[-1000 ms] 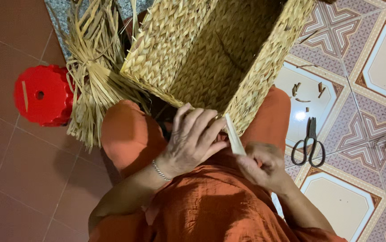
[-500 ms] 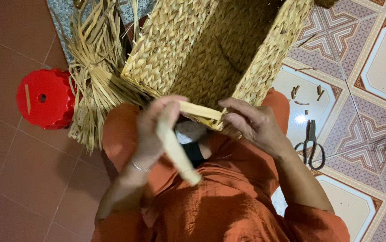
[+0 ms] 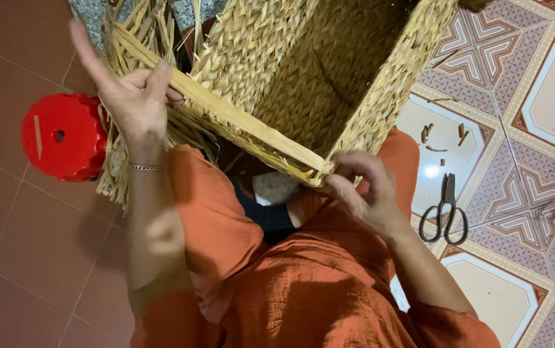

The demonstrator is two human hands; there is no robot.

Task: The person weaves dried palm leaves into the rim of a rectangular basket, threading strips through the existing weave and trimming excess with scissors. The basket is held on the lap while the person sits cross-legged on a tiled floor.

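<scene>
Your left hand (image 3: 137,96) is raised at the far left, its grip closed on a flat pale straw strip (image 3: 226,116), with the thumb and curled fingers pinching it and the little finger sticking out. The strip runs taut from that hand down and to the right along the near rim of the woven basket (image 3: 303,71). Your right hand (image 3: 367,190) is at the near corner of the basket, its grip pinched shut on the other end of the strip where it meets the rim.

The basket lies tipped on your lap, its opening facing you, resting against your knees in the orange clothing (image 3: 277,277). A thin bracelet (image 3: 145,167) circles your left wrist.

Behind your left hand a bundle of loose straw (image 3: 129,154) hangs down, just beside a red plastic stool (image 3: 65,135) on the brown floor tiles. On the patterned tiles to the right lies a pair of black scissors (image 3: 445,212), well apart from your right hand, with small straw offcuts (image 3: 429,132) scattered just beyond them.
</scene>
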